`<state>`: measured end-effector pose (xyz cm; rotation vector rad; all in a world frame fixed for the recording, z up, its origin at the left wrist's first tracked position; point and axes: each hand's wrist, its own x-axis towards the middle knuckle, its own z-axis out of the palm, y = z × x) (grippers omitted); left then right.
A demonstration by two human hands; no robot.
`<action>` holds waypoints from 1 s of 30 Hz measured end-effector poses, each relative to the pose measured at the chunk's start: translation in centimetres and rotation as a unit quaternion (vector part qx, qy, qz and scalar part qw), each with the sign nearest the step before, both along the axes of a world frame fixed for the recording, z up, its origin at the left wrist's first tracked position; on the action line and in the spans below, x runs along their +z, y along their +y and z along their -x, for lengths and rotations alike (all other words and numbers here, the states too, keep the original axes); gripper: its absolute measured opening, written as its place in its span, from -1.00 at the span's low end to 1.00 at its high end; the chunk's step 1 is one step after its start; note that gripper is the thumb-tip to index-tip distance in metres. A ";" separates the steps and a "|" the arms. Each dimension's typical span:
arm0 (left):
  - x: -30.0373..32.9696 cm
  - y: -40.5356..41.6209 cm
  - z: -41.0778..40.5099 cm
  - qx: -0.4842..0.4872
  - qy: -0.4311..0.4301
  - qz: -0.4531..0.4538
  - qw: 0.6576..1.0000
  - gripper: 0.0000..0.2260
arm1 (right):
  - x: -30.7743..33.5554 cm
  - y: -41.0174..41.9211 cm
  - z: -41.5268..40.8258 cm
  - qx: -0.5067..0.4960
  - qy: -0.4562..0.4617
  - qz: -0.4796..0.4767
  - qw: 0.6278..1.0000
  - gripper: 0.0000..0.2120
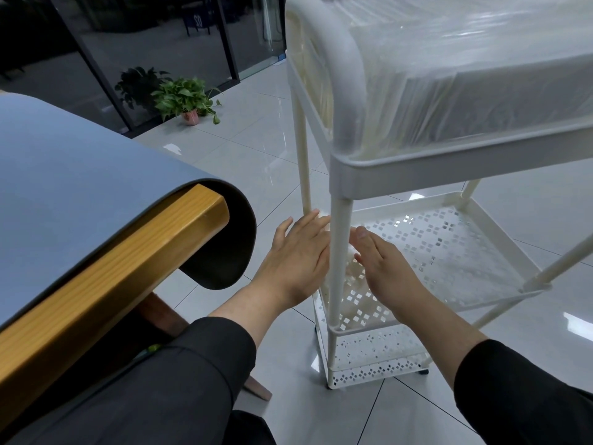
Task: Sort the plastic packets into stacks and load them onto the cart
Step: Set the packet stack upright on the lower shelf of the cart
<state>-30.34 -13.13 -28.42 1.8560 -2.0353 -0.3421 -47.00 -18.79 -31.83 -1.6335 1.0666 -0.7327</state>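
A white three-tier cart (340, 252) stands on the tiled floor to my right. Its top tray holds a stack of clear plastic packets (465, 75) that fills it to the rim. The perforated middle shelf (449, 245) carries nothing that I can see. My left hand (296, 252) is stretched out flat, left of the cart's near corner post, fingers straight and holding nothing. My right hand (382, 261) reaches in over the middle shelf just right of that post, fingers straight, holding nothing.
A wooden table (106, 261) with a blue-grey mat (73, 162) hanging over its edge stands at my left. A potted plant (186, 101) sits on the floor by dark glass doors (144, 43). The cart's bottom shelf (375, 367) lies near the floor.
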 end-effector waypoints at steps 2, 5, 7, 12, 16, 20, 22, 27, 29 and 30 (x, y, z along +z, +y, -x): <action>0.1 0.0 0.0 -0.007 -0.001 0.007 1.000 -0.63 | 0.1 0.1 0.0 0.002 -0.003 0.001 1.000 -0.48; 0.3 0.0 0.1 -0.012 -0.001 0.019 1.000 -0.64 | 0.3 0.3 0.0 0.003 -0.003 0.003 1.000 -0.56; 0.4 -0.1 0.2 -0.006 0.013 0.024 1.000 -0.64 | 0.3 0.2 0.0 0.000 -0.001 0.004 1.000 -0.56; -0.2 -0.2 -0.1 0.018 0.042 0.037 0.998 -0.64 | -0.1 0.0 0.0 -0.015 0.006 0.006 1.000 -0.49; 0.0 0.0 0.0 0.041 0.060 0.053 0.996 -0.65 | -0.2 -0.1 0.2 -0.030 0.007 0.018 0.999 -0.50; 0.6 0.8 0.1 0.046 0.068 0.067 0.994 -0.64 | -0.1 0.1 0.2 -0.038 0.001 0.019 0.999 -0.48; 0.7 1.2 0.2 0.050 0.084 0.076 0.992 -0.65 | 0.4 0.4 0.3 -0.048 0.000 0.037 0.998 -0.51; 0.3 2.7 0.0 0.070 0.098 0.058 0.991 -0.59 | 2.7 1.8 1.5 -0.061 0.016 0.099 0.993 -0.55; 0.4 3.9 0.0 0.077 0.105 0.071 0.989 -0.52 | 3.7 2.9 2.3 -0.064 0.011 0.121 0.990 -0.51; 0.7 4.6 0.1 0.087 0.115 0.075 0.987 -0.52 | 4.2 3.5 2.7 -0.065 0.013 0.130 0.989 -0.49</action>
